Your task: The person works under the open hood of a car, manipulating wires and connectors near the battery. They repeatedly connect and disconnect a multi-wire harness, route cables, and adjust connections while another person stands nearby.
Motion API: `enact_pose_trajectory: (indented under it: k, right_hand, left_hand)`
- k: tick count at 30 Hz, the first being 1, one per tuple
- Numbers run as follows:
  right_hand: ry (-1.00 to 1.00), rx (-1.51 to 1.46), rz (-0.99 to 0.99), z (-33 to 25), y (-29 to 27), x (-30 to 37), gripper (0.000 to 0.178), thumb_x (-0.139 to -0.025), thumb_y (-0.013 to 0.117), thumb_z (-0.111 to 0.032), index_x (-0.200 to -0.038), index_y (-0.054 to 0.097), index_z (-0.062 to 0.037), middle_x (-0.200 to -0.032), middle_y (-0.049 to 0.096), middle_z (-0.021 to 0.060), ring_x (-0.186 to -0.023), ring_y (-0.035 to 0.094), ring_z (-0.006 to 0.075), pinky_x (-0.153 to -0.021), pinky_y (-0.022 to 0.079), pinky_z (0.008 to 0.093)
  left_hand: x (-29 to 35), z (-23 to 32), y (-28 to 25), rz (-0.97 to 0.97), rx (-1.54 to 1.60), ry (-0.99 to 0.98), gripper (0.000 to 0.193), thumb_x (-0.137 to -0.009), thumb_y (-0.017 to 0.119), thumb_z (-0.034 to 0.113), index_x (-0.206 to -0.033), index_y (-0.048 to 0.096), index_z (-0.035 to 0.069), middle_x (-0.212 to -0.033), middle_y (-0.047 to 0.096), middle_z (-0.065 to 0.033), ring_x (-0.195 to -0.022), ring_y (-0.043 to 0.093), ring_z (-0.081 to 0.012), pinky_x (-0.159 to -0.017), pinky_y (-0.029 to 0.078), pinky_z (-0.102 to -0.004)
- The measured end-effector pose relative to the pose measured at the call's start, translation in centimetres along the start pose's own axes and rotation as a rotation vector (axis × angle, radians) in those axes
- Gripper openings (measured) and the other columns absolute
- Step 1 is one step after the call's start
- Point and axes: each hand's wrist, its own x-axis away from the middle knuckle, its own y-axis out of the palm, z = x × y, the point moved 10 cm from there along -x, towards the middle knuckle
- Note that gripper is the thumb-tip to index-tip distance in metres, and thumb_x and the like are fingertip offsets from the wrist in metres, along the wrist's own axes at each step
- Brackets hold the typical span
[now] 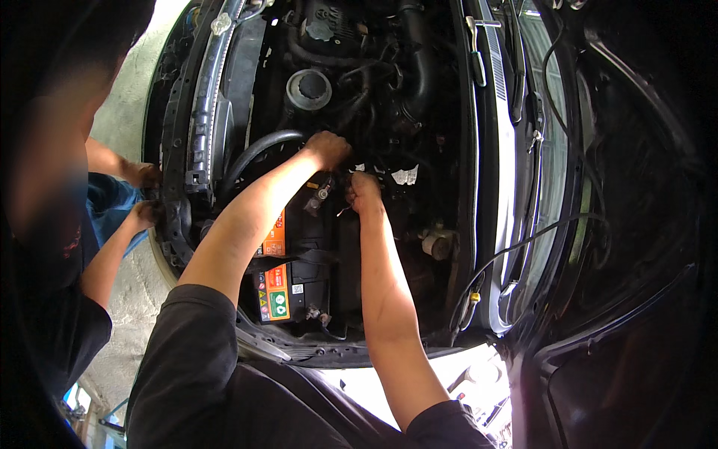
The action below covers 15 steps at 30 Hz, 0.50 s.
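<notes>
Both my arms reach into the engine bay of a car. My left hand (pixel 327 150) is closed in a fist beyond the battery's far end, near a thick black hose (pixel 262 150); whatever it grips is hidden. My right hand (pixel 364 191) is closed just to the right of the battery terminal clamp (pixel 322 193). Its fingers curl downward and hide what they hold. A thin wire (pixel 344 212) shows beside those fingers. The black battery (pixel 303 280) carries an orange and green label (pixel 276 280), and a dark strap (pixel 299 259) crosses its top.
At the left, another person's hands (pixel 143 196) rest by the car's front edge. A round reservoir cap (pixel 311 88) and the radiator top (pixel 206 120) lie beyond my left arm. A ratchet-like tool (pixel 476 52) lies near the windscreen cowl. The raised hood (pixel 636 299) stands on the right.
</notes>
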Motion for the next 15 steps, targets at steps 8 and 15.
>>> enact_pose_trajectory:
  k: [8,15]
  right_hand:
    - [-0.291,0.588,0.111,-6.4,1.7,5.8,0.026,-0.084,0.069,-0.021,-0.094,0.071,0.0021,-0.074,0.066,0.0107,-0.061,0.061,0.0236,-0.052,0.047,0.0398]
    - [-0.649,1.238,0.078,-10.6,3.3,6.1,0.029,-0.078,0.069,-0.017,-0.088,0.074,0.0103,-0.093,0.074,0.0334,-0.086,0.077,0.0414,-0.075,0.062,0.0473]
  left_hand:
    - [-0.1,-0.1,0.1,-0.010,-0.011,0.021,0.022,-0.075,0.075,0.013,-0.096,0.078,0.007,-0.091,0.077,-0.0187,-0.089,0.077,-0.0346,-0.077,0.063,-0.0466]
    - [0.0,-0.1,0.7,-0.096,0.075,-0.014,0.029,-0.075,0.074,0.016,-0.104,0.078,0.012,-0.092,0.077,-0.0166,-0.090,0.076,-0.0386,-0.079,0.062,-0.0508]
